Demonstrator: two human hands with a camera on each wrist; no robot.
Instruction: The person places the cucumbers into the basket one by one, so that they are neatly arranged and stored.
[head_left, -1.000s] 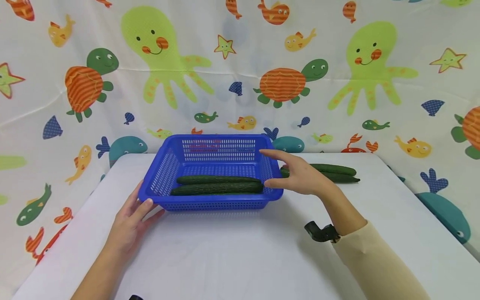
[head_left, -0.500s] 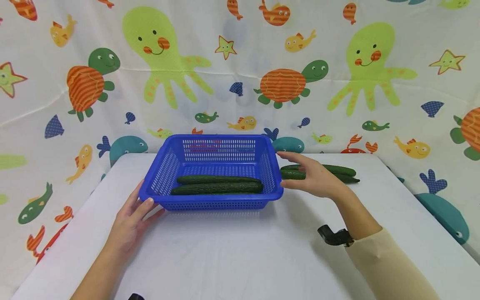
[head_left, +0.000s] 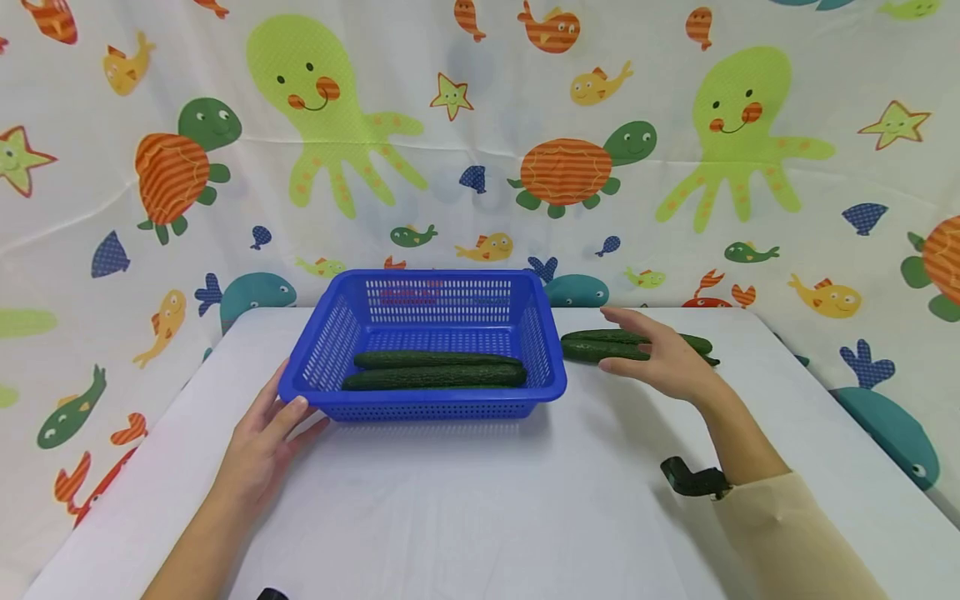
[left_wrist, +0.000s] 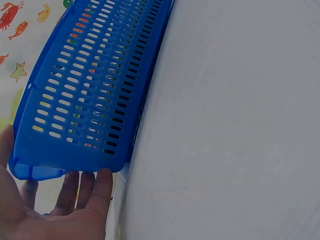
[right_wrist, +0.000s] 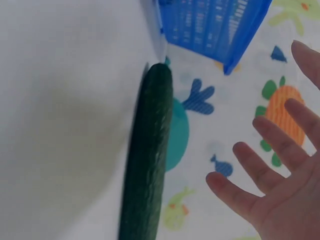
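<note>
A blue plastic basket [head_left: 422,403] with slotted walls sits on the table, two dark green cucumbers [head_left: 435,377] lying along its front inside. My left hand [head_left: 258,454] holds the basket's near left corner, thumb at the rim and fingers against the outer side; the left wrist view shows those fingertips [left_wrist: 102,176] at the wall's lower edge. To the right of the basket lie more cucumbers [head_left: 592,350], side by side on the table. Over them is my right hand [head_left: 667,358], fingers spread and holding nothing. In the right wrist view one cucumber [right_wrist: 147,150] appears apart from that hand.
A white cloth covers the table [head_left: 450,508]. Close behind it hangs a curtain [head_left: 480,83] printed with sea animals. A black wrist device [head_left: 693,479] is strapped on my right arm.
My right hand has moved right, from the basket's right rim to over the cucumbers on the table. The left hand and the basket have stayed put.
</note>
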